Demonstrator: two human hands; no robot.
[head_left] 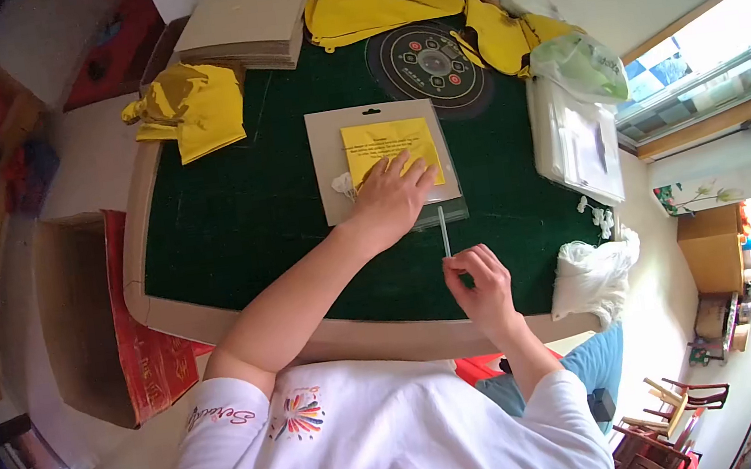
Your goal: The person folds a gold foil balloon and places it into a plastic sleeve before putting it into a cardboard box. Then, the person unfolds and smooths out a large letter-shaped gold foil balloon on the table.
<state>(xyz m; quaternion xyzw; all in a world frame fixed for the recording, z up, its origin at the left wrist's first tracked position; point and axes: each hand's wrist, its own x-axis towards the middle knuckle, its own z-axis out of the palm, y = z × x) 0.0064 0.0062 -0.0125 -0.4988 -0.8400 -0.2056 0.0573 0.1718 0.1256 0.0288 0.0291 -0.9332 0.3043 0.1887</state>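
Note:
A flat cardboard piece (325,152) with a hanging slot lies on the green table, in what looks like a clear plastic bag. On it sit a folded yellow sheet (415,136) with printed text and a small bundle of white string (342,184). My left hand (392,197) lies across the yellow sheet, fingers spread and palm down. To its lower right, my right hand (480,283) is closed in a pinch on the lower end of a narrow whitish strip (444,231). The strip's upper end reaches the bag's bottom flap (452,210).
Stacked cardboard (242,21) and yellow pieces (390,6) lie along the far side. A round black control panel (430,64) is set in the tabletop. Clear plastic bags (570,140) and a white string hank (592,278) line the right edge. An open carton (87,326) stands left.

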